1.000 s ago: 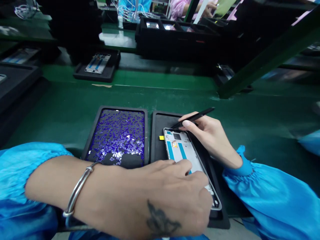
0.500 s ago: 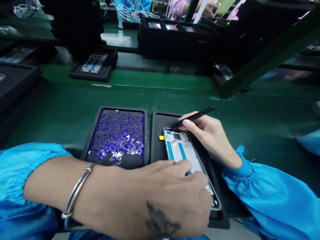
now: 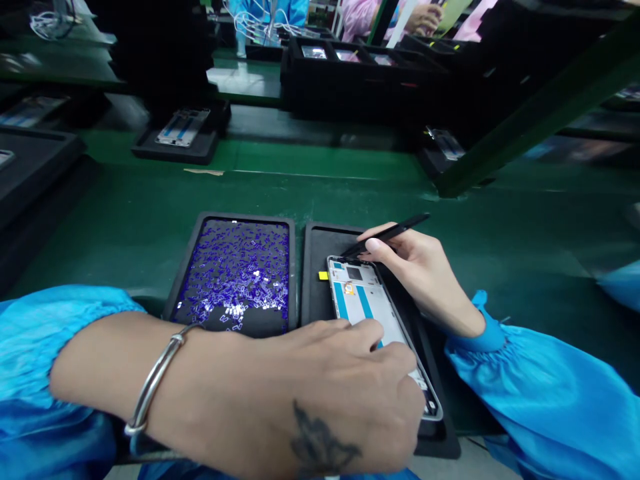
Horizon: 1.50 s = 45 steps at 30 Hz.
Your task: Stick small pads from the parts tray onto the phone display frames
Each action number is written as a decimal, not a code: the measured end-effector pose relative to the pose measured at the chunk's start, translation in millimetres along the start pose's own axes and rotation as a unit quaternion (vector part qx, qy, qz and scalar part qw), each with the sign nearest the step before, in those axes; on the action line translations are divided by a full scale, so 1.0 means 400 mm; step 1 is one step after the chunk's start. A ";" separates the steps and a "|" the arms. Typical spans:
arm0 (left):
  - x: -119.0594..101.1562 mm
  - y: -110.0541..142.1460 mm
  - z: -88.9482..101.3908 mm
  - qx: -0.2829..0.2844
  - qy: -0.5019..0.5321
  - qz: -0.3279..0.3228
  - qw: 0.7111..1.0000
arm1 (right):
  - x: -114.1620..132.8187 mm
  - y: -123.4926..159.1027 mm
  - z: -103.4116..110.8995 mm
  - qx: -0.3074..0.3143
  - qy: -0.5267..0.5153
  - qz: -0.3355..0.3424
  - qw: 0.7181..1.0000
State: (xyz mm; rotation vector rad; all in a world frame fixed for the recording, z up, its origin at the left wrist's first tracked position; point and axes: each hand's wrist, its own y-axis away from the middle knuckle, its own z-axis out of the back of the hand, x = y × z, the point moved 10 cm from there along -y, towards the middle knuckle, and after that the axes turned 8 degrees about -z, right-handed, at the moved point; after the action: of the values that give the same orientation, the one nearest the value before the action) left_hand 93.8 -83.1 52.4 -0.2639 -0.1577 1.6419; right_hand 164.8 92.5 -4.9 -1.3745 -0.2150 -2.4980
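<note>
View: head view only.
Phone frame: I have the phone frame (image 3: 383, 312) lying face up and slantwise in the right-hand tray (image 3: 316, 243), its lower part covered by the left hand (image 3: 295, 393).
Right hand: the right hand (image 3: 410, 263) pinches the black tool (image 3: 403, 229) between thumb and fingers; the tool's tip is at the frame's top edge. I cannot tell whether it touches.
Left hand: fingers curled over the lower part of the frame; their tips are hidden, so I cannot tell whether they grip anything.
Tool handling: I would hold the tool at a low angle and use light pressure, since a slip could scratch the surface.
Bracing: I judge that the frame needs steadying at its sides, with no weight on the middle.
Frame material: smooth, pale, metal-looking plate, thin raised rim, rounded corners.
Strips: flat blue strips (image 3: 365, 303) run lengthwise; a small yellow tab (image 3: 323, 276) sticks out at the left edge.
Trays: matt black, shallow, rounded corners; the left-hand tray (image 3: 293, 267) stands just beside the other.
Small pieces: glossy blue-violet pieces (image 3: 245, 267), scattered loosely, some glinting white.
Worktop: smooth green worktop (image 3: 125, 227), faintly scuffed.
</note>
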 end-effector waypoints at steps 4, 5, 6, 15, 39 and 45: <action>-0.002 0.004 0.008 0.007 -0.008 -0.010 1.000 | -0.001 0.000 0.003 -0.007 -0.004 0.002 1.000; -0.003 0.005 0.010 0.008 -0.011 -0.013 1.000 | 0.000 0.001 0.004 -0.008 -0.005 0.004 1.000; -0.003 0.006 0.011 0.009 -0.013 -0.014 1.000 | 0.003 0.001 0.004 -0.009 -0.002 0.007 1.000; -0.003 0.000 0.013 0.011 -0.012 -0.010 1.000 | 0.013 0.010 0.010 -0.022 0.026 0.026 0.999; 0.014 -0.028 -0.137 0.064 -0.047 0.071 0.994 | 0.031 0.043 0.179 -0.198 -0.242 0.070 0.947; -0.078 -0.020 -0.102 0.123 -0.010 -0.022 0.992 | 0.039 0.055 0.217 -0.225 -0.259 0.093 0.935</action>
State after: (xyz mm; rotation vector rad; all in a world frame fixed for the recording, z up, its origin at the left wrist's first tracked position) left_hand 114.5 -115.7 17.5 -0.0548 0.0249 1.6026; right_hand 233.5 91.7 54.5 -2.1084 0.3959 -2.0555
